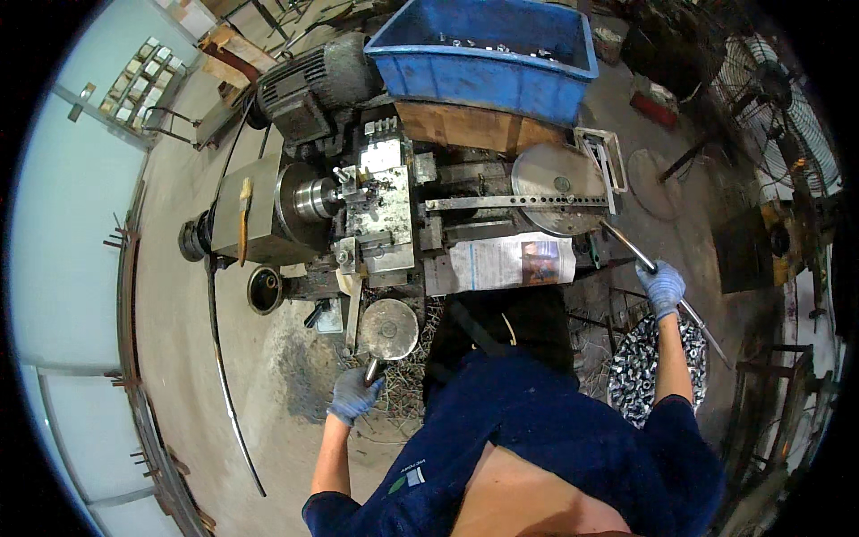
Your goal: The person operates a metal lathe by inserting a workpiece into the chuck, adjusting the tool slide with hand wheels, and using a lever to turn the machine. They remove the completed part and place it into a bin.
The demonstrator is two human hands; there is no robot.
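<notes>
My left hand (353, 396), in a blue-grey glove, is closed on the short crank handle (371, 370) of a small round metal handwheel (391, 333) at the front of a lathe. On the right, my gloved right hand (662, 289) wraps round a long metal lever (626, 242); its upper end meets the edge of a large steel disc (541, 174). A bar with a row of holes (483, 203) lies across that disc. Left of centre are the lathe's chuck (313, 199) and its tool slide (385, 201), strewn with dark chips.
A blue plastic bin (483, 79) with small metal parts stands on a wooden block behind the lathe. Newspaper (483, 266) covers the near bed. A brush (244, 215) lies on the headstock. Low at right sits a container heaped with metal pieces (631, 380). A fan (774, 98) stands far right.
</notes>
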